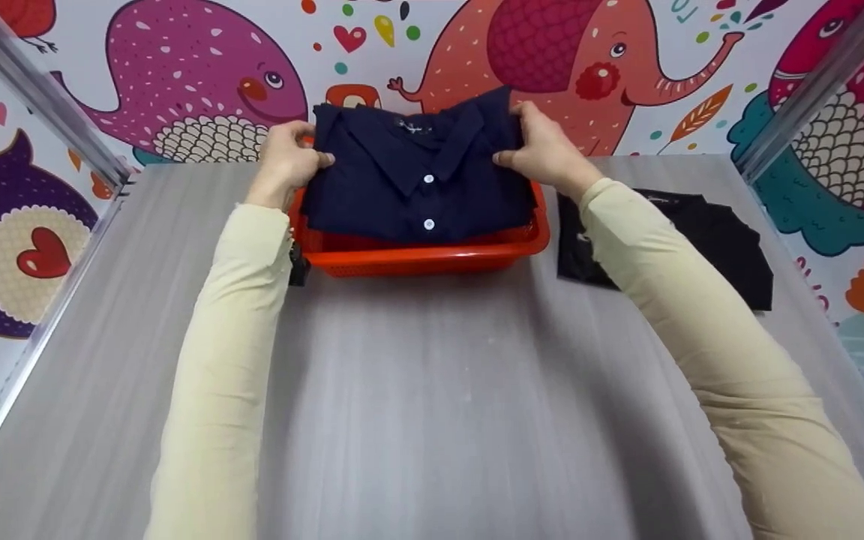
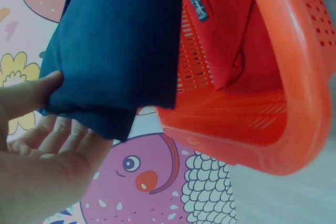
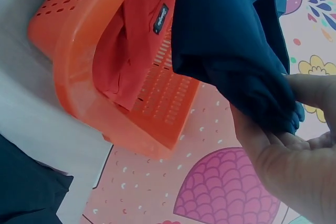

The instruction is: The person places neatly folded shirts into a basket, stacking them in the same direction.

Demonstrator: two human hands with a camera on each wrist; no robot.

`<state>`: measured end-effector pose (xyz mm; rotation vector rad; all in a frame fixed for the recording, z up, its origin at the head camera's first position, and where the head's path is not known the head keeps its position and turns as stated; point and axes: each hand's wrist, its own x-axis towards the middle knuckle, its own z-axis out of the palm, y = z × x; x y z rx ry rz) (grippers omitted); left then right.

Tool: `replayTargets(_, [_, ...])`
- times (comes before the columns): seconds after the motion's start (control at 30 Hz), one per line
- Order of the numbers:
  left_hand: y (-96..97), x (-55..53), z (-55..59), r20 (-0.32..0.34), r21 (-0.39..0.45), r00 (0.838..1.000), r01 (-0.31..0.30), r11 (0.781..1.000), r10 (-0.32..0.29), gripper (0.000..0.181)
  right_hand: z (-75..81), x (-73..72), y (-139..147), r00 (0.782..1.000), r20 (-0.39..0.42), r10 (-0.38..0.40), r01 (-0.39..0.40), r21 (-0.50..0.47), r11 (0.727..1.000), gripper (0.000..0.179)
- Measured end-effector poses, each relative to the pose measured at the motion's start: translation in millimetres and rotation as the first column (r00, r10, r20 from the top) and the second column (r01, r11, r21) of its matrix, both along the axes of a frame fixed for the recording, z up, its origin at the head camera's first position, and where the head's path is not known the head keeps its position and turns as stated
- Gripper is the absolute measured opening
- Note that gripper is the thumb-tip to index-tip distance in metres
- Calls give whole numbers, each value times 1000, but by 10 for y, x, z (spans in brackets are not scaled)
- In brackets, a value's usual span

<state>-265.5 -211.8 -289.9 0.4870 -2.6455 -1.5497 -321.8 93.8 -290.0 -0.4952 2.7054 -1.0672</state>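
A folded navy shirt (image 1: 417,172) with a collar and white buttons is held up over an orange plastic basket (image 1: 417,259). My left hand (image 1: 289,159) pinches its left side, thumb on the front and fingers behind. At the opposite side my right hand (image 1: 548,150) grips the shirt the same way. Both wrist views show the cloth (image 2: 115,40) hanging above the basket's rim. Inside the basket lies a red garment (image 3: 136,51) with a dark label, mostly hidden from the head view by the shirt.
Dark folded garments (image 1: 717,240) lie on the grey table (image 1: 417,405) to the right, partly under my right sleeve. A bit of dark cloth (image 1: 298,266) shows at the basket's left side. A wall with cartoon animals (image 1: 207,67) stands close behind the basket.
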Motion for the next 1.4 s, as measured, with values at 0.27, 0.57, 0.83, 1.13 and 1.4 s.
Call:
replayTargets(0.27, [31, -25, -68, 9, -80, 1000, -4, 997, 5, 50, -65, -9, -12, 1000, -7, 3, -3, 26, 1000, 61])
replayTargets(0.57, [0, 16, -151, 6, -87, 1000, 0, 996, 1, 43, -112, 13, -18, 999, -22, -26, 25, -13, 1000, 58])
replayTargets(0.83, [-155, 109, -239, 37, -28, 999, 15, 999, -14, 35, -174, 6, 66, 999, -2, -35, 35, -26, 999, 53])
replayTargets(1.13, [-190, 195, -293, 35, -28, 997, 74, 997, -73, 29, -269, 39, 155, 1000, -11, -9, 9, 8, 1000, 47])
replayTargets(1.4, [-257, 378, -309, 8, 44, 992, 122, 992, -122, 29, -336, 234, 219, 998, -25, 60, -60, -12, 998, 45])
